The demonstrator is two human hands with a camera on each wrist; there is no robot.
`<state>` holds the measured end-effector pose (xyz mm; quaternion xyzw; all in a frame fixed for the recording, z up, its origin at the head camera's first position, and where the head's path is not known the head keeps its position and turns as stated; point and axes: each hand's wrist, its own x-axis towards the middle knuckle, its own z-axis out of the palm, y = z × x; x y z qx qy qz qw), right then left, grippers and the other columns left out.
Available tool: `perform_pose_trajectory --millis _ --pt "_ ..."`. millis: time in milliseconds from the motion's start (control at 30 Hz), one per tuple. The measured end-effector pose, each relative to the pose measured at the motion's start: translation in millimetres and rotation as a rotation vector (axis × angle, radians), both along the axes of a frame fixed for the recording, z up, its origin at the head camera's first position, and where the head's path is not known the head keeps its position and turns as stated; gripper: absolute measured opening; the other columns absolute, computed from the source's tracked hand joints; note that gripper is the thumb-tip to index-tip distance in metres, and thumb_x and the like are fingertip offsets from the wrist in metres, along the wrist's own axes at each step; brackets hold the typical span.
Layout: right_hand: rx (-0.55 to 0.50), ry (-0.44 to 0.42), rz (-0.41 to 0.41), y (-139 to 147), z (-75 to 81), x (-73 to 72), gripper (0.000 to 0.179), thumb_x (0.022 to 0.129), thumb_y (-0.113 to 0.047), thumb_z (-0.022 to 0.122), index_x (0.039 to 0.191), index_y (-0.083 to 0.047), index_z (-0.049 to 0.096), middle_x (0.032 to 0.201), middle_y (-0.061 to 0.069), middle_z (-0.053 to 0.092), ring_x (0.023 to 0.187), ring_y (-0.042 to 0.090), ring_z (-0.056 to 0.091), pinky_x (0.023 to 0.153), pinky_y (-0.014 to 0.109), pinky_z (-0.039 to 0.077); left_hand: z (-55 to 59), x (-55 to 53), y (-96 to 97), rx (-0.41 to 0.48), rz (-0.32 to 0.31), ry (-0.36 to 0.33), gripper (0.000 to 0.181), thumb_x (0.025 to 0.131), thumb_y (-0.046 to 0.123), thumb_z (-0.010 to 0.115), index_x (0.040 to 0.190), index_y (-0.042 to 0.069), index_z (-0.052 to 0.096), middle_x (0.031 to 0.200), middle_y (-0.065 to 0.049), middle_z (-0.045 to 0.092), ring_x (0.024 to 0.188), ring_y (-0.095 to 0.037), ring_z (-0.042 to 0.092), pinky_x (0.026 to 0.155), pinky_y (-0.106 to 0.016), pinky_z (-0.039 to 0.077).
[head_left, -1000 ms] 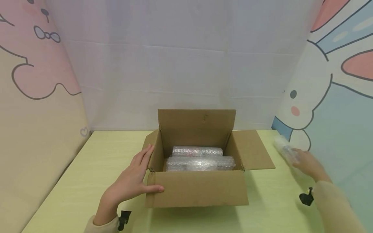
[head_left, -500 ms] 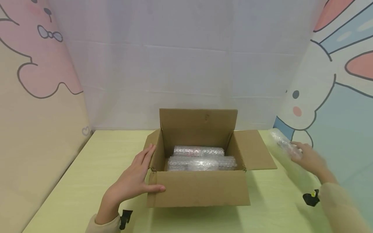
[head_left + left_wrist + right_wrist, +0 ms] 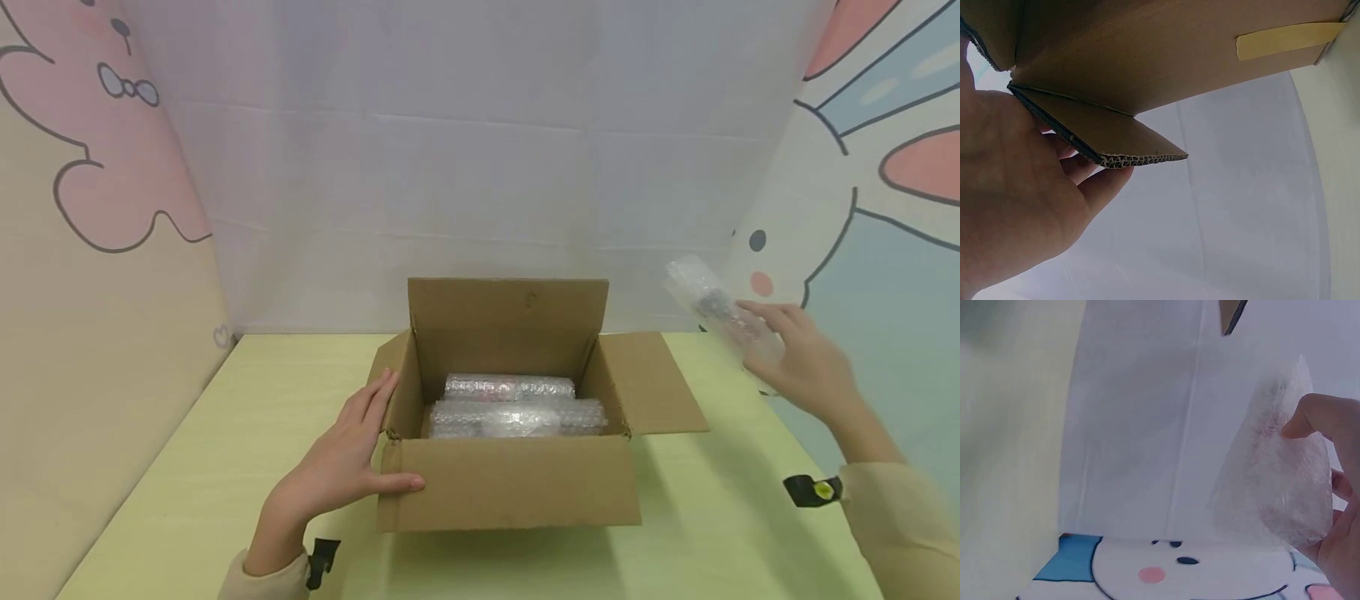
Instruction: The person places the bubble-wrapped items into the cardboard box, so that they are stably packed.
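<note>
An open cardboard box (image 3: 510, 487) stands on the table with its flaps folded out. My left hand (image 3: 330, 471) rests at its left front corner, fingers along the left flap and thumb on the front flap. In the left wrist view the fingers lie behind the corrugated flap (image 3: 1104, 128). My right hand (image 3: 810, 367) holds a bubble-wrapped roll (image 3: 708, 296) above the table, right of the box, far end tilted up. In the right wrist view the thumb presses on the clear wrap (image 3: 1272, 469); some reddish colour shows through. Inside the box lie bubble-wrapped rolls (image 3: 517, 418).
The pale yellow table (image 3: 225, 467) meets a white cloth backdrop (image 3: 480, 167) behind the box. Side panels with a pink cartoon (image 3: 142, 192) and a rabbit cartoon (image 3: 795, 208) close in left and right. The box's right flap (image 3: 652, 383) sticks out toward the right hand.
My right hand has lifted the bubble-wrapped roll up off the right side of the table and away from it. The left hand and the box have stayed in place.
</note>
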<state>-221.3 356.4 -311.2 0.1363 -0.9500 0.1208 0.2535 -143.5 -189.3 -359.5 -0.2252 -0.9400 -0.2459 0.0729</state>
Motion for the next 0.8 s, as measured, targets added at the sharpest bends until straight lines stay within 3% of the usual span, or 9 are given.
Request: perform_pose_trajectory --millis 67,133,200,267,367,433,600,800 --pt "0.024 0.075 0.045 -16 12.8 3.8 0.067 0.072 -0.007 0.070 0.137 -0.012 0.052 0.126 0.020 0.054 0.067 0.026 0.052 0.043 0.025 0.027 -0.1 -0.2 0.2 0.002 0.001 -0.001 0.124 0.069 0.069 0.073 0.157 0.014 0.005 0.160 -0.015 0.018 0.145 -0.036 0.022 0.106 -0.057 0.040" --pt "0.040 0.148 0.099 -32 23.9 7.8 0.067 0.070 -0.007 0.070 0.135 -0.015 0.055 0.126 0.017 0.057 0.080 0.033 0.061 0.041 0.023 0.024 -0.4 -0.5 0.6 0.000 0.002 0.000 0.124 0.069 0.068 0.073 0.157 0.014 0.005 0.160 -0.015 0.018 0.145 -0.036 0.023 0.105 -0.056 0.041" --pt "0.065 0.232 0.181 -48 32.4 9.9 0.066 0.067 -0.008 0.070 0.132 -0.015 0.058 0.124 0.015 0.059 0.080 0.033 0.063 0.039 0.020 0.022 -0.7 -0.8 1.1 -0.001 0.001 -0.001 0.124 0.069 0.067 0.074 0.157 0.013 0.005 0.160 -0.016 0.018 0.145 -0.035 0.023 0.105 -0.056 0.041" --pt "0.090 0.309 0.276 -63 37.8 10.3 0.064 0.066 -0.010 0.068 0.129 -0.015 0.061 0.120 0.012 0.062 0.090 0.032 0.065 0.039 0.019 0.023 -0.9 -1.2 1.3 -0.002 0.002 -0.002 0.124 0.069 0.067 0.074 0.157 0.013 0.005 0.160 -0.015 0.018 0.145 -0.035 0.023 0.105 -0.056 0.041" --pt "0.132 0.385 0.435 -83 42.1 8.1 0.059 0.067 -0.013 0.065 0.126 -0.014 0.063 0.115 0.010 0.064 0.077 0.023 0.059 0.039 0.017 0.024 -0.8 -1.4 1.4 0.000 0.001 -0.007 0.124 0.069 0.067 0.074 0.157 0.013 0.005 0.160 -0.015 0.017 0.145 -0.035 0.022 0.106 -0.056 0.040" --pt "0.156 0.387 0.518 -97 44.0 7.3 0.059 0.067 -0.012 0.064 0.126 -0.014 0.064 0.114 0.010 0.064 0.088 0.025 0.061 0.041 0.018 0.029 -0.5 -1.3 1.4 0.002 0.002 -0.008 0.124 0.069 0.066 0.074 0.157 0.013 0.005 0.160 -0.015 0.018 0.145 -0.035 0.022 0.106 -0.056 0.040" --pt "0.243 0.309 0.622 -128 47.5 6.4 0.065 0.066 -0.003 0.071 0.128 -0.016 0.061 0.113 0.008 0.063 0.090 0.024 0.061 0.045 0.022 0.041 0.2 -0.4 1.1 0.001 0.003 -0.003 0.124 0.069 0.064 0.076 0.157 0.013 0.005 0.159 -0.016 0.018 0.144 -0.036 0.023 0.105 -0.057 0.040" --pt "0.336 0.254 0.710 -161 50.8 1.2 0.064 0.067 0.000 0.075 0.126 -0.019 0.062 0.112 0.003 0.062 0.082 0.017 0.059 0.045 0.019 0.038 -1.1 -0.7 1.0 -0.003 0.003 0.004 0.124 0.069 0.065 0.075 0.157 0.014 0.005 0.159 -0.017 0.019 0.144 -0.036 0.023 0.105 -0.057 0.041"
